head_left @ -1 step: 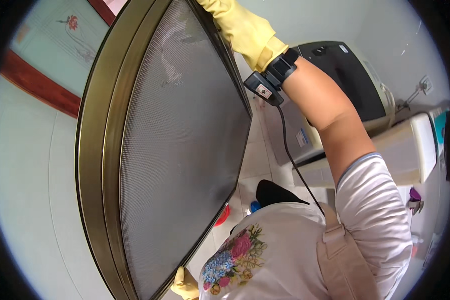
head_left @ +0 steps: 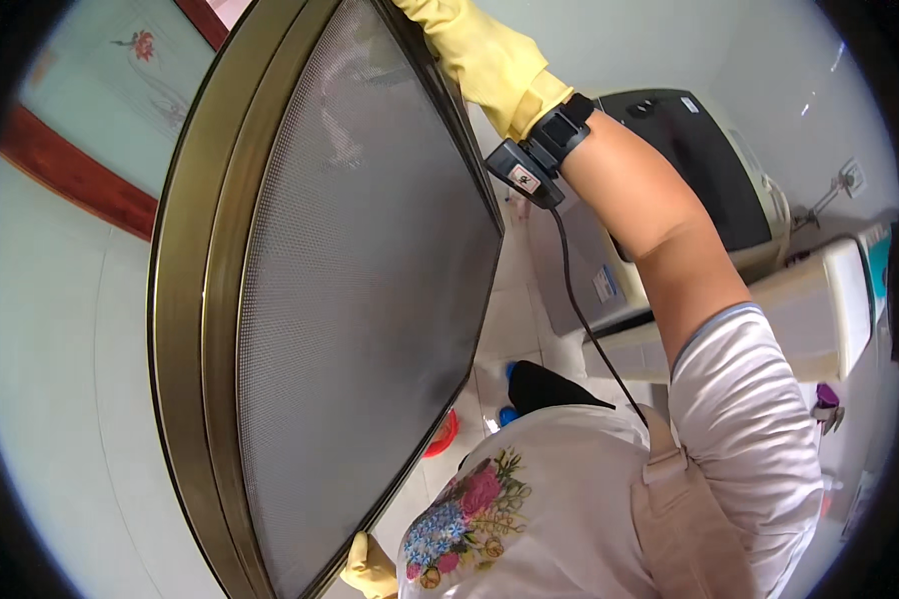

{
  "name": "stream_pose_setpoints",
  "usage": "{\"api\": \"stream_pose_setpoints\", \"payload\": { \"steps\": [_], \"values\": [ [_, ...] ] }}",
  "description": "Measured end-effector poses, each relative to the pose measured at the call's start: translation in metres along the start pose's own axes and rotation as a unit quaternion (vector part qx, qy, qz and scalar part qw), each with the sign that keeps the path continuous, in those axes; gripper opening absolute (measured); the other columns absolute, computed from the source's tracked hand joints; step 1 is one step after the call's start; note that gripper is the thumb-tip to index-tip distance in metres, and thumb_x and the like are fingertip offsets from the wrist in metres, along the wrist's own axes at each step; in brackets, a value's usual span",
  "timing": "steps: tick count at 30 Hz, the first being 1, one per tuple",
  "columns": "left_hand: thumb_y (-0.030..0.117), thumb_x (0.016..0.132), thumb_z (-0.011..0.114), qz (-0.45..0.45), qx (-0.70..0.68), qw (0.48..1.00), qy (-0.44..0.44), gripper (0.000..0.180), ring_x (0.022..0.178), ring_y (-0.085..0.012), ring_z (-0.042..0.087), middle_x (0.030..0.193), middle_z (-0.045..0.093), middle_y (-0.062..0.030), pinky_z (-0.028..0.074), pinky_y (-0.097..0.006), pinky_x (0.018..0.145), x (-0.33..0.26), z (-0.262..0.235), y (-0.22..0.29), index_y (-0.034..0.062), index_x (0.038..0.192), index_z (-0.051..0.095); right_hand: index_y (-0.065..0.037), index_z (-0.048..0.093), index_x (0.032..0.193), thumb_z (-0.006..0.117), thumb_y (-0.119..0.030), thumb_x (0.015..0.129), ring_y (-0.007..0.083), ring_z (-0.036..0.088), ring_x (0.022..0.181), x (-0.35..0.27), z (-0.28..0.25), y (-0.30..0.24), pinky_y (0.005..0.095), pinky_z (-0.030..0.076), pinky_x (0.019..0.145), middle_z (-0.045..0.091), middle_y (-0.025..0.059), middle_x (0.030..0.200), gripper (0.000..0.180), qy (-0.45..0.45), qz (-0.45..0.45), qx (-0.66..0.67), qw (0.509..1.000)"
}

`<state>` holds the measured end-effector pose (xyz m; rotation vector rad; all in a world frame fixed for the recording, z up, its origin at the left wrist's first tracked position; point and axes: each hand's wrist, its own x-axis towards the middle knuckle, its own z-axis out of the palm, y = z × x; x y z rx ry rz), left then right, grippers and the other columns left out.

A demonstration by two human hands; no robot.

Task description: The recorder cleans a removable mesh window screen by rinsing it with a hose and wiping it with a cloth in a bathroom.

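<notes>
A large window screen [head_left: 370, 270] with grey mesh and a bronze-coloured metal frame stands upright, tilted, across the left and middle of the head view. My right hand [head_left: 484, 60], in a yellow rubber glove, grips its frame at the upper edge; its fingertips run out of the picture. A black device is strapped to that wrist, with a cable trailing down. Low in the view my left hand [head_left: 368, 571], gloved in yellow too, holds the frame's near edge. Only its thumb and part of the palm show; the other fingers are hidden.
Beyond my right arm stands a washing machine [head_left: 679, 150] with a dark lid, and beside it a pale appliance or tub [head_left: 749, 334]. A red basin [head_left: 442, 435] sits on the tiled floor behind the screen. A wood-framed glass door [head_left: 120, 90] is at upper left.
The view has shifted very slightly, and a little more of the blue footwear on the floor shows. Both hands keep their hold on the window screen.
</notes>
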<state>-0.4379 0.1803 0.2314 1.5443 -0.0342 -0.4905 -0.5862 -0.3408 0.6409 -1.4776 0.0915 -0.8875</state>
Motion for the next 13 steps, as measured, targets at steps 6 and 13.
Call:
{"api": "stream_pose_setpoints", "payload": {
  "steps": [6,13],
  "values": [
    [0.002,0.087,0.075,-0.059,-0.147,0.978,0.136,0.026,0.085,-0.0206,0.067,0.098,0.072,-0.0187,0.058,-0.033,0.079,-0.080,0.083,0.036,-0.0165,0.105,0.070,-0.005,0.065,0.124,0.046,-0.064,0.102,0.0124,0.057,0.085,0.003,-0.014,0.018,0.0275,0.048,0.078,0.063,0.0005,0.098,0.066,-0.020,-0.094,-0.239,0.966],
    [-0.003,0.078,0.065,0.177,0.207,0.961,0.054,0.030,0.101,-0.0236,0.061,0.111,0.069,-0.0237,0.046,-0.034,0.103,-0.088,-0.030,-0.122,-0.0060,0.108,0.072,-0.006,0.067,0.121,0.041,-0.071,0.100,0.0127,0.052,0.083,0.006,-0.018,0.011,0.0278,0.044,0.077,0.062,0.0040,0.093,0.073,-0.069,-0.051,-0.196,0.977]
  ]
}}
